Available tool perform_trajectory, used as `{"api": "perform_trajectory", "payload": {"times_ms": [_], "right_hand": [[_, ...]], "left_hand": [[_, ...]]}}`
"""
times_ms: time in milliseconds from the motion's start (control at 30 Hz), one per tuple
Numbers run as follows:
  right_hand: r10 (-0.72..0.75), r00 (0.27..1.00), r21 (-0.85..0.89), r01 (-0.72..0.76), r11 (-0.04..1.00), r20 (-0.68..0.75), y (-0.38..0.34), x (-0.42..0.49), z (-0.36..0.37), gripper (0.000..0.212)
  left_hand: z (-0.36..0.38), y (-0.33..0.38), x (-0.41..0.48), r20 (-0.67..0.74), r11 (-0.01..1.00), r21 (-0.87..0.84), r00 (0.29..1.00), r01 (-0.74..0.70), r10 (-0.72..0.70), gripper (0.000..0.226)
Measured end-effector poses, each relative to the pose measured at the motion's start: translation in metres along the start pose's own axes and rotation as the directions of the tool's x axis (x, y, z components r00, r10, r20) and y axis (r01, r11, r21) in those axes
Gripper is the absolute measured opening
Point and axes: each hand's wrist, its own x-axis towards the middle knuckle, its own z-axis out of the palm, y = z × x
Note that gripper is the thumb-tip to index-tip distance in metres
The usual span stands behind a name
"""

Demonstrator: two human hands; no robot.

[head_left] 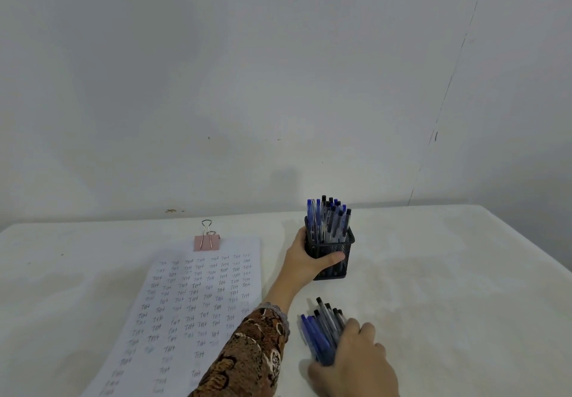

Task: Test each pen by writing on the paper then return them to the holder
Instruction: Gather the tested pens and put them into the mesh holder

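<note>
A black mesh pen holder [335, 260] stands upright on the table, filled with several blue and black pens [329, 220]. My left hand [305, 262] grips the holder from its left side, thumb across the front. Nearer me, a bundle of several blue and black pens [322, 328] lies on the table, and my right hand [356, 359] curls round their near ends. The paper [198, 310] lies to the left, covered with rows of handwritten "Test" marks.
A pink binder clip [206, 240] holds the top of the paper. The white table [448, 288] runs back to a pale wall. My patterned left sleeve [250, 356] crosses the paper's lower right corner.
</note>
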Motion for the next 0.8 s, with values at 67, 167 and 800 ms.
{"api": "perform_trajectory", "payload": {"times_ms": [67, 167, 800], "right_hand": [[-0.017, 1.000, -0.002, 0.017, 1.000, 0.025, 0.001, 0.001, -0.002, 0.073], [-0.022, 0.997, 0.006, 0.022, 1.000, 0.071, 0.000, 0.004, -0.004, 0.078], [-0.098, 0.990, 0.047, 0.093, 0.995, 0.100, 0.011, 0.028, -0.018, 0.036]], "left_hand": [[0.000, 0.001, -0.002, 0.001, 1.000, 0.001, 1.000, 0.003, -0.003, 0.065], [0.000, 0.002, -0.003, 0.002, 1.000, 0.002, 1.000, 0.006, -0.006, 0.065], [-0.001, 0.005, -0.004, 0.009, 1.000, 0.007, 1.000, 0.014, -0.014, 0.064]]}}
